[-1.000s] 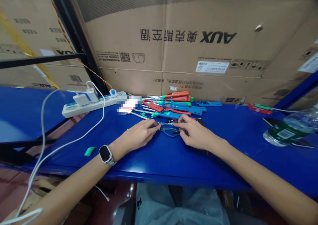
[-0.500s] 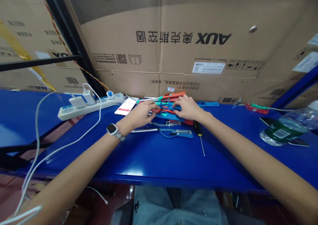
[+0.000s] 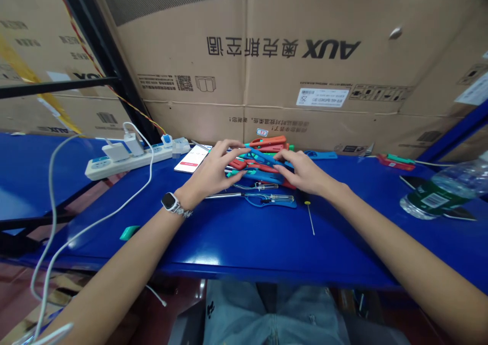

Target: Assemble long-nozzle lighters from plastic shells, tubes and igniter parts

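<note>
Red and blue long-nosed lighter casings lie in a heap on the blue table. My left hand (image 3: pixel 219 171) grips the heap's left end, its fingers and thumb around red and blue-green casings. From the right, my right hand (image 3: pixel 305 172) pinches the ends of the blue casings (image 3: pixel 263 157). A red casing (image 3: pixel 267 140) lies behind them against the cardboard. In front is an opened blue lighter half (image 3: pixel 284 202) with a metal tube and clear tank. A screwdriver shaft (image 3: pixel 310 218) sticks out below my right hand, which hides its handle.
A phone (image 3: pixel 193 158) and a white power strip (image 3: pixel 133 158) with chargers stand at left. A green piece (image 3: pixel 130 232) lies beside my left forearm. At right are a water bottle (image 3: pixel 438 195) and a red-green casing (image 3: pixel 396 162). A large cardboard box (image 3: pixel 267 81) walls the back.
My hands have closed in on the heap from both ends, and the blue casings are shifted and bunched. The screwdriver handle is now covered. A green piece now shows beside my left forearm.
</note>
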Demonstrator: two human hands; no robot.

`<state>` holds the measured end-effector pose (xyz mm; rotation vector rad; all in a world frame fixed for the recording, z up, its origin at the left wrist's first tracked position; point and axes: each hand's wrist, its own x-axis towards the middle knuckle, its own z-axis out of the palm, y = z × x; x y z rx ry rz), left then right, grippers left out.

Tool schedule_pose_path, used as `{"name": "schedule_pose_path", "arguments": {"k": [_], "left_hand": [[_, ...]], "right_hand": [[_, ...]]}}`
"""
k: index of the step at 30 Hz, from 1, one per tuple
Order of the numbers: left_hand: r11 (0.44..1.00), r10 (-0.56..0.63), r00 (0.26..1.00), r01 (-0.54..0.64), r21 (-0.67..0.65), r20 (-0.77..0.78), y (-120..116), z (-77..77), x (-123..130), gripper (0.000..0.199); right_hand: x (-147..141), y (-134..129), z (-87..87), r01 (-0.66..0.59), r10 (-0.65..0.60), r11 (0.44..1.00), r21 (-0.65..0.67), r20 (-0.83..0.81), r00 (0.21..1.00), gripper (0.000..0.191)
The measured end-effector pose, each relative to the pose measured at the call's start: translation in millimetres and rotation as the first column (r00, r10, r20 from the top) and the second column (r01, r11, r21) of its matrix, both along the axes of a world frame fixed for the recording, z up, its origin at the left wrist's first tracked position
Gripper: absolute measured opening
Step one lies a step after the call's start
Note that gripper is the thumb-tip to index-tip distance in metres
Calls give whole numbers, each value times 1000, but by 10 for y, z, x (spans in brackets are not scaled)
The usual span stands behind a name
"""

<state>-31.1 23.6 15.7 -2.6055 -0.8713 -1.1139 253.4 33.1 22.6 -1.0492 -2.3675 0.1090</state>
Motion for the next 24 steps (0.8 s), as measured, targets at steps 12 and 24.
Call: {"name": "schedule_pose_path", "arguments": {"k": [12, 24], "left_hand": [[993, -116, 972, 114, -23, -204, -142, 3, 154, 24], [943, 130, 986, -154, -296, -102, 162, -108, -221, 11]], "right_hand": [[-31, -324, -211, -172, 78, 951, -259, -337, 938, 29], [-2, 71, -256, 91, -92, 984, 153, 4, 996, 27]]}}
